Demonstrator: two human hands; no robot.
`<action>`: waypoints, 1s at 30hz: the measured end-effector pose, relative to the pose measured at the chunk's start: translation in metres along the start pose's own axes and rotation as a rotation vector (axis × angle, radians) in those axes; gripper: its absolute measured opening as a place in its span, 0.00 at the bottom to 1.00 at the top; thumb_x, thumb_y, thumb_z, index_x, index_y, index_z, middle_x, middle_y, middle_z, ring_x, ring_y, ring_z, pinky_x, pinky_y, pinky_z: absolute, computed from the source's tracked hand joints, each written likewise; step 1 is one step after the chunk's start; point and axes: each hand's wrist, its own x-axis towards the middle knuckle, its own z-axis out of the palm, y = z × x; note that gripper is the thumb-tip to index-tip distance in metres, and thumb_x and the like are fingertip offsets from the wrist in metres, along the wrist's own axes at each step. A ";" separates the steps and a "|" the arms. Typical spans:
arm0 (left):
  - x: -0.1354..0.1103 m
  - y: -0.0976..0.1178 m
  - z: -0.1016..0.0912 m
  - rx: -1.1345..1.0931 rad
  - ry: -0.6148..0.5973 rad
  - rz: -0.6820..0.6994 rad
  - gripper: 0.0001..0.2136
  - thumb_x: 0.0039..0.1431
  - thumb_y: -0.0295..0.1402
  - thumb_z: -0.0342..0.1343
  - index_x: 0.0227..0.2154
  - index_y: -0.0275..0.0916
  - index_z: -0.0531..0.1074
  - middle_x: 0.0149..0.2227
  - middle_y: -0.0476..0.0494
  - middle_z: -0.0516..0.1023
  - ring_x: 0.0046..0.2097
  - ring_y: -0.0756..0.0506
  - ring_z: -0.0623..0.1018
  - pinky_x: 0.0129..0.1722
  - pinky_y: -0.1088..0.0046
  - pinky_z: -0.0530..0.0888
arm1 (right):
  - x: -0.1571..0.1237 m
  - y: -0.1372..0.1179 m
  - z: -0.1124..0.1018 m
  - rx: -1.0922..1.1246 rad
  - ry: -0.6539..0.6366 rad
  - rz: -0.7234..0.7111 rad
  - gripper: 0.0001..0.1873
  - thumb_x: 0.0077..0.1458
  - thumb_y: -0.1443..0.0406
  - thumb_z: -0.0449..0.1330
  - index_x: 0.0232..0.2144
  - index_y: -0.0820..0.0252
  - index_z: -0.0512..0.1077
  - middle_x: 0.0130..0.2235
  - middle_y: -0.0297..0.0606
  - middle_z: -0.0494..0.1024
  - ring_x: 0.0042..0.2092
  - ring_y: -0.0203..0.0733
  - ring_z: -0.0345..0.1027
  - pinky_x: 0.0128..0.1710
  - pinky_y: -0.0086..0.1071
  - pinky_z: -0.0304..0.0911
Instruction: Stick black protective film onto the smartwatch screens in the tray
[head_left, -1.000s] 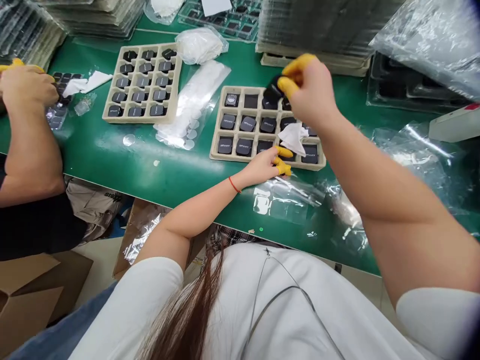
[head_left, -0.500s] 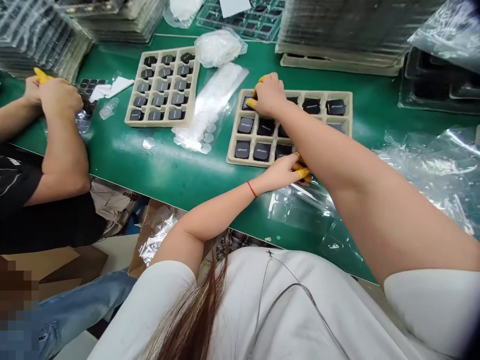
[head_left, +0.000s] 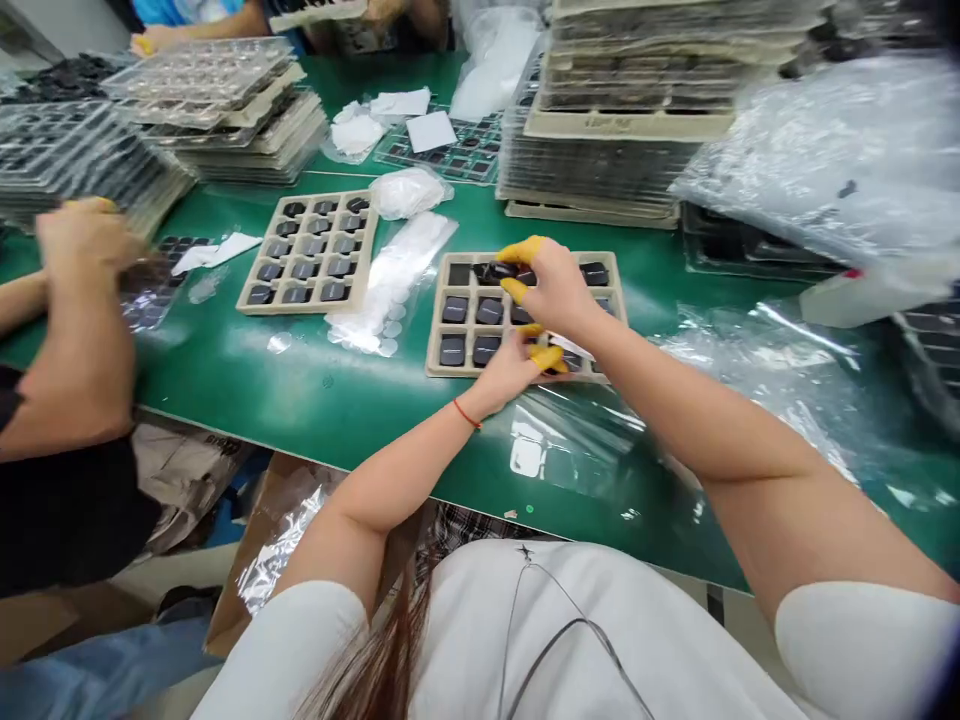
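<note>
A beige compartment tray of small black square parts lies on the green table in front of me. My right hand, with yellow finger cots, pinches a black square part just above the tray's far row. My left hand rests at the tray's near edge with its yellow-tipped fingers curled; a bit of white cloth shows beside it, and I cannot make out whether the fingers hold it.
A second filled tray and a bag of white discs lie to the left. Clear plastic bags cover the table on the right. Tray stacks stand at the back. A co-worker's arm works at far left.
My right hand has lifted from the tray's far left corner with a black part pinched in it. My left hand stays at the near edge. The camera has tilted up, showing more of the table's back.
</note>
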 end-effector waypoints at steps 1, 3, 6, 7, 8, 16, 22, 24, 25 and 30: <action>0.000 0.002 -0.001 -0.002 -0.004 0.055 0.27 0.54 0.37 0.65 0.52 0.37 0.59 0.33 0.47 0.78 0.37 0.46 0.81 0.47 0.58 0.79 | -0.019 0.002 -0.015 0.030 -0.003 -0.025 0.17 0.52 0.70 0.57 0.46 0.59 0.74 0.42 0.44 0.75 0.46 0.52 0.66 0.48 0.47 0.64; 0.000 0.001 -0.001 0.052 -0.070 0.143 0.35 0.48 0.43 0.69 0.55 0.40 0.58 0.44 0.41 0.78 0.43 0.44 0.81 0.48 0.59 0.79 | -0.057 0.004 -0.038 0.101 -0.083 -0.084 0.15 0.53 0.71 0.57 0.43 0.58 0.76 0.42 0.42 0.74 0.46 0.49 0.66 0.47 0.44 0.65; 0.004 -0.010 -0.002 0.211 -0.108 0.214 0.37 0.46 0.47 0.69 0.56 0.42 0.59 0.57 0.36 0.70 0.52 0.40 0.77 0.48 0.61 0.79 | -0.103 0.006 -0.053 0.194 -0.231 -0.105 0.15 0.52 0.74 0.56 0.39 0.59 0.77 0.45 0.42 0.73 0.49 0.47 0.66 0.51 0.43 0.65; 0.005 -0.015 -0.002 0.283 -0.101 0.223 0.37 0.46 0.47 0.69 0.56 0.41 0.60 0.58 0.36 0.69 0.54 0.39 0.76 0.48 0.61 0.79 | -0.113 0.007 -0.055 0.229 -0.256 -0.088 0.16 0.51 0.76 0.54 0.38 0.59 0.77 0.46 0.42 0.73 0.49 0.46 0.66 0.52 0.43 0.64; 0.006 -0.019 -0.002 0.367 -0.123 0.233 0.37 0.46 0.47 0.69 0.56 0.41 0.60 0.58 0.35 0.68 0.55 0.38 0.75 0.49 0.60 0.79 | -0.121 0.008 -0.056 0.278 -0.269 -0.063 0.16 0.52 0.77 0.53 0.37 0.60 0.76 0.46 0.42 0.73 0.49 0.45 0.66 0.52 0.42 0.64; -0.012 -0.032 0.010 0.652 -0.230 0.304 0.47 0.53 0.44 0.65 0.67 0.46 0.41 0.61 0.34 0.63 0.57 0.39 0.73 0.54 0.58 0.76 | -0.136 0.004 -0.056 0.305 -0.257 0.220 0.10 0.59 0.71 0.57 0.44 0.63 0.70 0.42 0.42 0.69 0.41 0.42 0.65 0.44 0.39 0.65; -0.020 -0.025 0.016 0.621 -0.192 0.183 0.30 0.53 0.42 0.65 0.56 0.41 0.62 0.51 0.39 0.72 0.51 0.42 0.75 0.51 0.64 0.76 | -0.143 0.011 -0.073 0.159 -0.212 0.110 0.05 0.59 0.67 0.55 0.32 0.57 0.71 0.39 0.41 0.75 0.42 0.46 0.66 0.46 0.41 0.64; -0.023 -0.014 0.017 0.549 -0.170 0.101 0.27 0.53 0.40 0.65 0.53 0.41 0.64 0.47 0.42 0.72 0.46 0.45 0.77 0.47 0.66 0.77 | -0.143 0.041 -0.086 0.123 -0.113 0.243 0.06 0.59 0.65 0.55 0.36 0.57 0.71 0.40 0.42 0.76 0.41 0.47 0.68 0.45 0.43 0.66; -0.024 -0.009 0.018 0.520 -0.161 0.069 0.27 0.52 0.38 0.66 0.53 0.42 0.64 0.46 0.43 0.72 0.44 0.46 0.77 0.45 0.67 0.77 | -0.142 0.060 -0.092 0.061 -0.054 0.335 0.07 0.57 0.65 0.55 0.37 0.58 0.72 0.39 0.44 0.75 0.41 0.50 0.68 0.45 0.47 0.65; -0.028 0.002 0.019 0.484 -0.153 0.012 0.26 0.51 0.32 0.65 0.52 0.43 0.62 0.42 0.46 0.71 0.40 0.48 0.76 0.41 0.69 0.77 | -0.130 0.107 -0.085 -0.420 0.017 0.582 0.13 0.55 0.62 0.56 0.38 0.63 0.75 0.39 0.53 0.75 0.46 0.62 0.67 0.46 0.57 0.62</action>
